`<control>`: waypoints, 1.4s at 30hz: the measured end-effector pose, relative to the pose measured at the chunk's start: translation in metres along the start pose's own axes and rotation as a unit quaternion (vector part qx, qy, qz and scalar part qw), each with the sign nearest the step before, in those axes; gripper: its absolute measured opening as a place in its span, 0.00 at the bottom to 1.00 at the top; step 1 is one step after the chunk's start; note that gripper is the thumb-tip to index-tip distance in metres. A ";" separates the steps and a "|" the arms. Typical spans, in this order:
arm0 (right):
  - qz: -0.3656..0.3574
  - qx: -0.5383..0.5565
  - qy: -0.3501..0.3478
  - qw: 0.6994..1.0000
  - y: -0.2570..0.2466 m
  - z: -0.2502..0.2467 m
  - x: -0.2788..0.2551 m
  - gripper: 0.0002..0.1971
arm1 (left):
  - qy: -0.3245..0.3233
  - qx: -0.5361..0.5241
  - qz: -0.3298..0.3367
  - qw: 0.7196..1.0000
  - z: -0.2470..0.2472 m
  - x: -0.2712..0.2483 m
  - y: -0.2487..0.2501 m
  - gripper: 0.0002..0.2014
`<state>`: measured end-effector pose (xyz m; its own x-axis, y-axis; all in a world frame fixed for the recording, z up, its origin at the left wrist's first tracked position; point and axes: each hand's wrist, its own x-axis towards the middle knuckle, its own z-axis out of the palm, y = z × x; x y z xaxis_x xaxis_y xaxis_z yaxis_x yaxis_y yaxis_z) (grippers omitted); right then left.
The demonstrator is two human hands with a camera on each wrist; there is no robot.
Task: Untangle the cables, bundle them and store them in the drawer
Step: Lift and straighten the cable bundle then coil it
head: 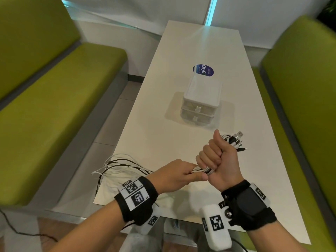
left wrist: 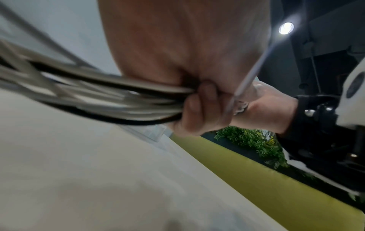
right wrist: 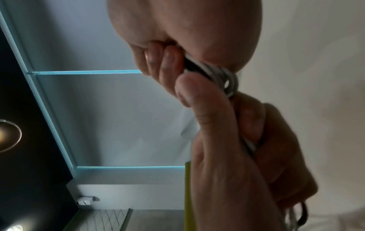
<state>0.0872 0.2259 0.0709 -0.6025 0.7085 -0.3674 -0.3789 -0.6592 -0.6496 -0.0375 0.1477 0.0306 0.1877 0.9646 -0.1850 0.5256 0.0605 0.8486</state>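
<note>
A bunch of white and black cables (head: 201,170) runs through both fists above the near part of the white table (head: 163,135). My right hand (head: 216,157) grips the bunch, and its plug ends (head: 236,141) stick out past the thumb side. My left hand (head: 177,172) holds the same bunch just left of the right fist. The loose cable lengths (head: 118,168) fan out over the table's near left corner. In the left wrist view the cables (left wrist: 102,100) stream from the fist. In the right wrist view the cables (right wrist: 221,75) pass between the two hands. A small white drawer unit (head: 200,104) stands mid-table, both drawers closed.
Green benches flank the table, one on the left (head: 51,99) and one on the right (head: 300,91). A blue round sticker (head: 203,69) lies behind the drawer unit. A thin black wire (head: 21,231) trails on the floor at the lower left.
</note>
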 end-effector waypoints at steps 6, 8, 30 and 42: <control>-0.021 -0.008 -0.009 1.000 -0.011 -0.010 0.003 0.29 | 0.028 0.132 0.007 0.991 -0.030 -0.015 -0.006 0.16; -0.032 -0.019 -0.008 0.999 -0.012 -0.009 0.004 0.28 | 0.035 0.106 -0.021 0.994 -0.042 -0.021 -0.011 0.09; -0.155 -0.556 0.052 0.815 0.016 0.000 0.002 0.25 | -0.009 0.475 0.037 0.879 -0.018 -0.003 -0.004 0.27; -0.006 -0.487 -0.034 0.873 0.010 -0.009 -0.003 0.24 | -0.002 0.322 0.010 0.947 -0.034 0.006 0.009 0.16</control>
<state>0.0916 0.2194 0.0600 -0.6561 0.6753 -0.3369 0.3708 -0.1004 -0.9233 -0.0598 0.1622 0.0538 0.2052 0.9628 -0.1756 0.9188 -0.1277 0.3735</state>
